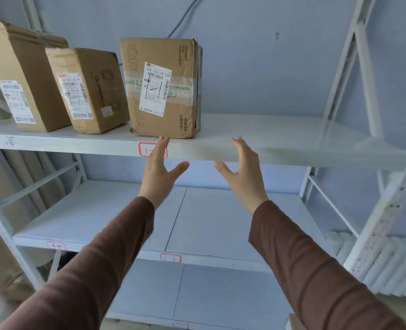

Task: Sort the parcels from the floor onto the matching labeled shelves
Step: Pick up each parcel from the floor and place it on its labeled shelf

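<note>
Parcel (162, 88): brown carton, taped, white barcode label on its front, upright on upper shelf (280, 141) beside two other cartons (54, 84). Left hand (158, 173) and right hand (241, 172) empty, fingers spread, just below it.

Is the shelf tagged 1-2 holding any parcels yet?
Empty in the part in view: the middle shelf shows bare boards. All three parcels stand on the upper shelf.
</note>
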The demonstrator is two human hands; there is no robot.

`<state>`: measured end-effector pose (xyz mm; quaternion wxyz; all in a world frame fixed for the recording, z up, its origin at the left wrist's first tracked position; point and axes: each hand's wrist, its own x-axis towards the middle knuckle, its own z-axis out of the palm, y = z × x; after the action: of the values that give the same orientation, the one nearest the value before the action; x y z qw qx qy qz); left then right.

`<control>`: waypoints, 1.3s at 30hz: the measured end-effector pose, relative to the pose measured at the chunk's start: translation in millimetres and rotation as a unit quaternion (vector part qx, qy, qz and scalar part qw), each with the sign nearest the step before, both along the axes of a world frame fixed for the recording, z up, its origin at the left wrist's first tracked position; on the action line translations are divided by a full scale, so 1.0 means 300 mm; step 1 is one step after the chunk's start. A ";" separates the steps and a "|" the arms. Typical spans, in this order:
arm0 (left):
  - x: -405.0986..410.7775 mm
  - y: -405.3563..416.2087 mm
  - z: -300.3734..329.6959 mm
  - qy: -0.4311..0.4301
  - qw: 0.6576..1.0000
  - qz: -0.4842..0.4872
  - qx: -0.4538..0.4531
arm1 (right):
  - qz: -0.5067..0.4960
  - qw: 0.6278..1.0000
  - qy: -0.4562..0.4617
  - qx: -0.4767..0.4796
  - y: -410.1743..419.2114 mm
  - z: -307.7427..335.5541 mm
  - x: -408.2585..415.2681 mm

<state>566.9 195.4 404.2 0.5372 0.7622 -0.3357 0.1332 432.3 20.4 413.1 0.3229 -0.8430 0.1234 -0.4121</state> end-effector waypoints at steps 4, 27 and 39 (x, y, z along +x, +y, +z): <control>-0.206 -0.102 -0.078 0.020 0.999 -0.018 0.026 | 0.002 1.000 0.013 0.010 -0.089 -0.082 -0.194; -1.275 -0.564 -0.710 0.227 0.946 -0.129 0.191 | -0.060 0.955 0.229 0.177 -0.601 -0.702 -1.276; -1.667 -0.731 -1.054 0.374 0.885 -0.108 0.257 | -0.090 0.904 0.323 0.266 -0.795 -1.063 -1.670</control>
<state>66.7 -24.0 88.0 0.4192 0.8258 -0.2129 -0.3115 -68.8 -218.2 94.2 0.4392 -0.7980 0.4012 -0.0961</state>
